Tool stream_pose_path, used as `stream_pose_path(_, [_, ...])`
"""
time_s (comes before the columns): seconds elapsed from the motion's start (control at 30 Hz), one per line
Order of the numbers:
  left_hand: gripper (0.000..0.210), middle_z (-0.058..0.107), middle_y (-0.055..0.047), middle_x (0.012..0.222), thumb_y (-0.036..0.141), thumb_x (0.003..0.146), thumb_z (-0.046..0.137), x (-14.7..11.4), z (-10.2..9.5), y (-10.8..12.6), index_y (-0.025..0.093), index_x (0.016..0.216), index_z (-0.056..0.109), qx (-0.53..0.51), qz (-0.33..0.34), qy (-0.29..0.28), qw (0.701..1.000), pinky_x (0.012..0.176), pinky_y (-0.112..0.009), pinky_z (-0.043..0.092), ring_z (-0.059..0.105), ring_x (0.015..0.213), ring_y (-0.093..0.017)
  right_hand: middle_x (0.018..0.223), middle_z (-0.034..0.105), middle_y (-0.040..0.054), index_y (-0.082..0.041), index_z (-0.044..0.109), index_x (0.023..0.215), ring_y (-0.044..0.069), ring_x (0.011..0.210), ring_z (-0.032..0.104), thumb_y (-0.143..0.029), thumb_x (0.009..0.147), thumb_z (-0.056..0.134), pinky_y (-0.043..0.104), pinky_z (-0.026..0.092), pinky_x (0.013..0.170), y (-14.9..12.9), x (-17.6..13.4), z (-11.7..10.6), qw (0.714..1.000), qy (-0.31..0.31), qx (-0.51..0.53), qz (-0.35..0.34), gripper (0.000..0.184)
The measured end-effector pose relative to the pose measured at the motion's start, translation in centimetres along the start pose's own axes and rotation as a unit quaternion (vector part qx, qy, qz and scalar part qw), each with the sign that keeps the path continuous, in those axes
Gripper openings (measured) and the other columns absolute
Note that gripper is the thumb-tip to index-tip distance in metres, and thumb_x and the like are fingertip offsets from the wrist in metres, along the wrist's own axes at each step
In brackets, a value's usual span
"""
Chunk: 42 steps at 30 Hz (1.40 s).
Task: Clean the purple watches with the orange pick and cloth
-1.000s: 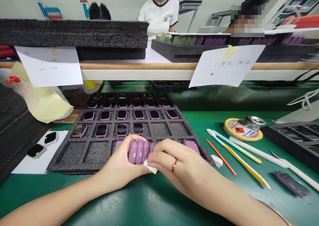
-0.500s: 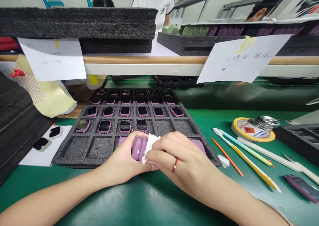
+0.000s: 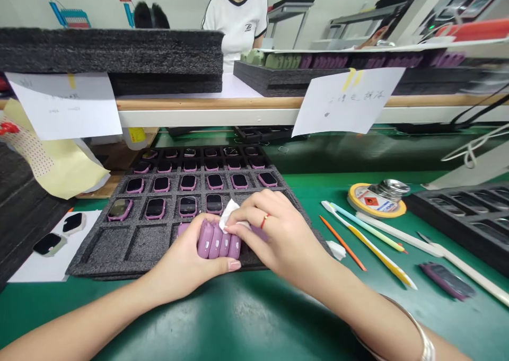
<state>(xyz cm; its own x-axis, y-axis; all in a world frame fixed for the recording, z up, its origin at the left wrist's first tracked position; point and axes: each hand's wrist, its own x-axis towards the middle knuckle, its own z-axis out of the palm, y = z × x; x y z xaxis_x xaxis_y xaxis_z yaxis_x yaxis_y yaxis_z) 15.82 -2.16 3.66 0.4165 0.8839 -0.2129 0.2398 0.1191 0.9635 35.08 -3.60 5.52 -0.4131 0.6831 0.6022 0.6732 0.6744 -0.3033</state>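
— Hands first, please: what does each one hold?

— Left hand point(image 3: 186, 263) is closed around a small stack of purple plastic watch cases point(image 3: 218, 243), standing on their edges side by side. The thumb lies along the near side of the stack and the other fingers wrap behind it. Right hand point(image 3: 274, 234), with a red ring on one finger, pinches a small white wipe point(image 3: 228, 214) between the fingertips, and the wipe presses on the top of the stack.

— Where is the stack?

— It is just above the near edge of the dark grey foam tray point(image 3: 119, 247), around the middle of the front row. I cannot tell if it touches the foam.

— What is in the tray?

— Purple watch bodies with black screens point(image 3: 188, 182) fill the far rows, one in each pocket. The front row at the left has bare pockets.

— And around it?

— Green mat point(image 3: 246, 318) is under everything. At the right lie a yellow and white toothbrush point(image 3: 369, 244), a thin orange stick point(image 3: 342, 243) and a round yellow-rimmed tin point(image 3: 377, 199). A purple strap piece point(image 3: 447, 280) lies near the right edge. At the left, two loose black watch screens point(image 3: 59, 234) rest on white paper. Behind the shelf stands a person in a white shirt point(image 3: 238, 21).
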Motion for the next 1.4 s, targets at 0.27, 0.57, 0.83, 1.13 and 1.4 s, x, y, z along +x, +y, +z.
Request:
stream_pose_path(0.27, [0.055,0.066,-0.001,0.099,0.032,0.064,0.088,-0.1,0.2,0.0,0.023,0.108,0.057,-0.001,0.017,0.012,1.000,0.091,-0.040,0.050,0.064,0.096,-0.024,0.085,0.073,0.0032,-0.021,0.071,0.087,0.019,0.081,0.065,-0.017,0.097,0.062,0.035,0.045,0.075,0.7,-0.1,0.2,1.000,-0.005,0.006,0.008,0.014])
stream_pose_path(0.57, [0.059,0.072,-0.006,0.107,0.028,0.064,0.088,-0.4,0.1,-0.7,0.025,0.113,0.056,-0.059,0.011,0.013,0.998,0.101,-0.048,0.050,0.069,0.110,-0.031,0.084,0.072,0.0073,-0.025,0.071,0.083,0.026,0.071,0.066,-0.037,0.100,0.052,0.042,0.049,0.067,7.3,-0.5,-5.1,0.962,0.063,-0.251,0.086,0.028])
stream_pose_path(0.83, [0.059,0.070,-0.004,0.105,0.029,0.065,0.089,-0.2,0.1,-0.9,0.026,0.113,0.054,-0.093,0.019,-0.001,0.996,0.095,-0.046,0.054,0.071,0.096,-0.026,0.131,0.069,0.0144,-0.020,0.060,0.135,0.035,0.114,0.068,-0.032,0.077,0.079,0.050,0.060,0.091,6.9,-1.7,-3.3,0.982,-0.095,-0.161,0.028,0.063])
stream_pose_path(1.13, [0.066,0.068,-0.006,0.117,0.026,0.063,0.090,-0.1,0.4,-0.5,0.022,0.119,0.055,-0.126,0.047,0.007,0.991,0.103,-0.043,0.051,0.064,0.117,-0.029,0.140,0.065,0.0106,-0.031,0.019,0.160,0.027,0.135,0.059,-0.016,0.078,0.077,0.050,0.051,0.110,0.7,-0.3,4.3,0.953,-0.057,0.295,0.039,0.102])
stream_pose_path(1.4, [0.073,0.068,-0.008,0.119,0.021,0.057,0.094,-0.3,0.4,-0.4,0.022,0.117,0.053,-0.135,0.059,-0.037,0.988,0.105,-0.048,0.050,0.065,0.118,-0.031,0.156,0.051,0.0096,-0.032,0.044,0.148,0.026,0.129,0.064,-0.019,0.080,0.081,0.044,0.054,0.110,0.9,-0.7,5.1,0.941,0.014,0.337,0.030,0.079])
